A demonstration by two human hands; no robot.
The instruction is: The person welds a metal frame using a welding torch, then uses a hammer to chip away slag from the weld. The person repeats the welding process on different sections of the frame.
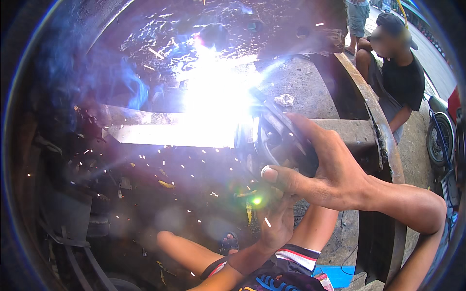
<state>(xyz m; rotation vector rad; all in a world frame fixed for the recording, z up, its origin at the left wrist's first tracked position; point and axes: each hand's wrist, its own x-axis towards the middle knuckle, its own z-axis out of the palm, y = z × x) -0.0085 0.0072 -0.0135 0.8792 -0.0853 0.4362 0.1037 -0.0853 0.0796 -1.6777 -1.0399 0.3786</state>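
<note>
1. Rough grey concrete floor [413,157], daylit on the right; the left side lies in deep shadow.
2. Paler grey road [438,60] beyond, upper right.
3. 1 motorcycle [441,140] near the right edge, spoked wheel showing.
4. Flat blue sheet [335,276], lower right.
5. White-violet glare [216,99] washing out the centre.

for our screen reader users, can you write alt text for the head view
A blinding white arc glares over a metal bar, with sparks flying. Close to it, the wearer's right hand holds a dark curved object; the left hand is just below, its grip unclear. A black-shirted person is at upper right.
</note>
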